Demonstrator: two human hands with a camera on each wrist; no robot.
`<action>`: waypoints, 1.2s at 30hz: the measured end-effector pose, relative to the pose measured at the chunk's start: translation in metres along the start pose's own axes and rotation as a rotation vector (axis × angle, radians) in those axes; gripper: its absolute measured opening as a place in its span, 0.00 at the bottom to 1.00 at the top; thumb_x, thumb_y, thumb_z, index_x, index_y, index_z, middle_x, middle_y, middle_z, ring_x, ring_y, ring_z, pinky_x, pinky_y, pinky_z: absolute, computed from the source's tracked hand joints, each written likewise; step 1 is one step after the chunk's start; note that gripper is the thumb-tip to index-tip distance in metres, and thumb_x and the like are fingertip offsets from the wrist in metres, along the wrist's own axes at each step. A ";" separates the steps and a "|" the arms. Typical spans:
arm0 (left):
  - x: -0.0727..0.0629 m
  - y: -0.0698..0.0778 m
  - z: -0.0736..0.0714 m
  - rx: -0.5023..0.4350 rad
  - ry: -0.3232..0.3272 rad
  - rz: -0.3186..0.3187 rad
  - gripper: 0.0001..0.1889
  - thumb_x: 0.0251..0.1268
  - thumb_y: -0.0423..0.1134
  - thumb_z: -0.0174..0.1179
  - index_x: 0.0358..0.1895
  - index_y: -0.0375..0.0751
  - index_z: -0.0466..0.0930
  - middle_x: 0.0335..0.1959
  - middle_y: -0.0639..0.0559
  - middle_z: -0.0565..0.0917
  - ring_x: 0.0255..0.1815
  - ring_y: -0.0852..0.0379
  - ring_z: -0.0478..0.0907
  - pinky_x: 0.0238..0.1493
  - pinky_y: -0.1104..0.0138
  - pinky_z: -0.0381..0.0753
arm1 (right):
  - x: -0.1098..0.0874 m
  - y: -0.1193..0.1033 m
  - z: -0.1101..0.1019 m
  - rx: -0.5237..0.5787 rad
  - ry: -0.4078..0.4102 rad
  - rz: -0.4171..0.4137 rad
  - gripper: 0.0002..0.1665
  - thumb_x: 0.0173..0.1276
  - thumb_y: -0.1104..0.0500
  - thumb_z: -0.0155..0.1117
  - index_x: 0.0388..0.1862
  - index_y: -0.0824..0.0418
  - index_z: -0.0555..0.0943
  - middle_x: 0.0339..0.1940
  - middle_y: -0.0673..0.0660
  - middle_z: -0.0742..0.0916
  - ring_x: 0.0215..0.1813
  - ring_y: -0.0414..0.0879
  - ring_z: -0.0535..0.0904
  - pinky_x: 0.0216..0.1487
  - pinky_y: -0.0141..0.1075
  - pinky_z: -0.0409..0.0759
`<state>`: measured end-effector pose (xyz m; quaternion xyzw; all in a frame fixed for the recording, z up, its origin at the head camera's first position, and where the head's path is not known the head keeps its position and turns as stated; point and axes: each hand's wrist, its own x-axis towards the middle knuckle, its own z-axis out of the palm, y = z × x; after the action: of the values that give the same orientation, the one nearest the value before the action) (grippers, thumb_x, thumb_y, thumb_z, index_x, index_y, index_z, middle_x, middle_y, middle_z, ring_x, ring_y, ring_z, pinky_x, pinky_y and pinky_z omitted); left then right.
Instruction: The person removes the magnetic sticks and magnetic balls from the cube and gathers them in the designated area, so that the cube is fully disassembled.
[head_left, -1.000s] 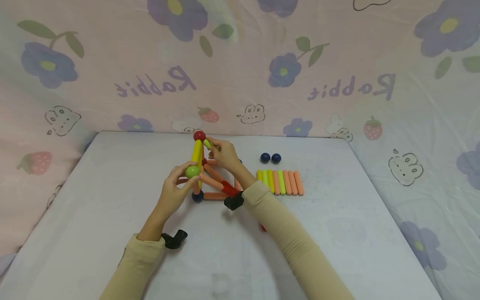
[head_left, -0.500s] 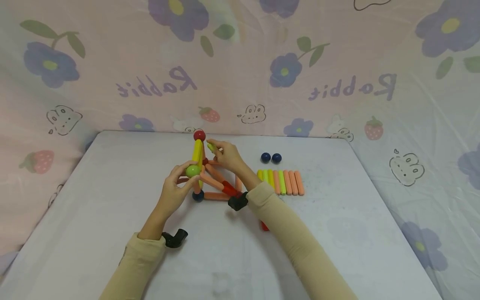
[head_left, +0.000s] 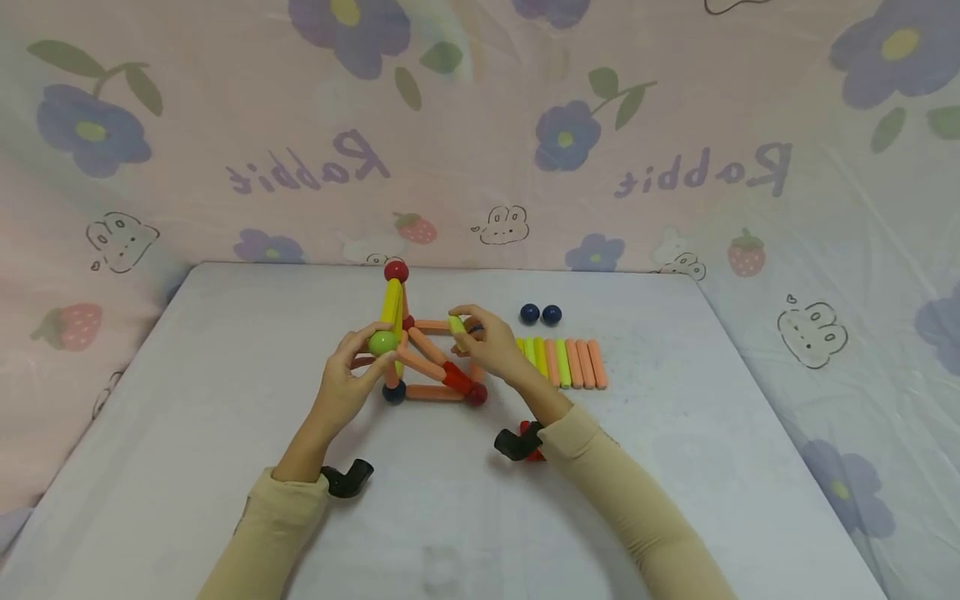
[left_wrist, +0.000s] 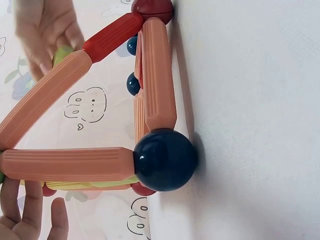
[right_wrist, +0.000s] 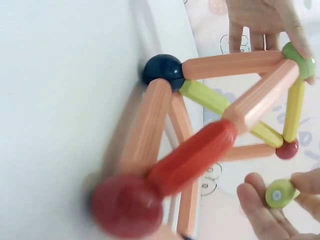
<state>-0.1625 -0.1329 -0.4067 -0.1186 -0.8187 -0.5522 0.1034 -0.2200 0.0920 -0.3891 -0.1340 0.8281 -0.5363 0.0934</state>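
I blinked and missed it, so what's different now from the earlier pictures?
The right hand, pinching the light green stick, moved away from the top red ball, going right and down in the head view. Nothing was let go. The left hand still holds the green ball; the two blue balls and the row of sticks stayed put.

The table (head_left: 735, 450) is white, and behind it there is a pinkish cloth (head_left: 465, 117) with purple flowers (head_left: 567, 137), strawberries (head_left: 746, 257), rabbit faces (head_left: 505, 226) and mirrored "Rabbit" words (head_left: 705, 171)

Green ball (head_left: 383, 342) sits at raised corner of stick frame (head_left: 422, 363), gripped by left hand (head_left: 347, 383); yellow-green stick (head_left: 457, 325), tilted, pinched by right hand (head_left: 489, 343).
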 end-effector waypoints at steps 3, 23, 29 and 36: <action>0.000 0.000 0.000 0.002 0.000 -0.003 0.21 0.67 0.34 0.59 0.63 0.40 0.72 0.49 0.44 0.75 0.53 0.50 0.75 0.54 0.76 0.74 | -0.013 0.007 -0.011 0.004 0.008 0.044 0.22 0.69 0.67 0.57 0.62 0.62 0.72 0.45 0.65 0.78 0.40 0.57 0.86 0.48 0.47 0.86; 0.000 0.000 -0.001 -0.017 -0.001 0.003 0.22 0.66 0.33 0.59 0.63 0.40 0.72 0.49 0.42 0.75 0.52 0.58 0.73 0.53 0.80 0.72 | -0.091 0.061 -0.052 -0.201 0.025 0.110 0.19 0.66 0.65 0.60 0.56 0.66 0.75 0.40 0.64 0.81 0.39 0.47 0.75 0.34 0.26 0.74; 0.000 0.000 -0.002 -0.017 0.002 0.004 0.22 0.66 0.33 0.59 0.63 0.39 0.72 0.49 0.42 0.75 0.51 0.58 0.73 0.54 0.79 0.72 | -0.108 0.074 -0.056 -0.205 0.055 0.106 0.18 0.64 0.67 0.62 0.54 0.68 0.76 0.37 0.64 0.81 0.36 0.45 0.75 0.30 0.26 0.73; 0.000 -0.002 -0.003 -0.009 0.002 0.000 0.22 0.66 0.34 0.59 0.63 0.40 0.72 0.50 0.41 0.75 0.51 0.62 0.73 0.54 0.79 0.72 | -0.125 0.086 -0.058 -0.212 0.036 0.203 0.19 0.64 0.65 0.63 0.54 0.67 0.76 0.36 0.62 0.81 0.35 0.44 0.75 0.30 0.27 0.75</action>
<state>-0.1626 -0.1361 -0.4072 -0.1184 -0.8161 -0.5561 0.1037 -0.1294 0.2156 -0.4424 -0.0489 0.8909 -0.4359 0.1176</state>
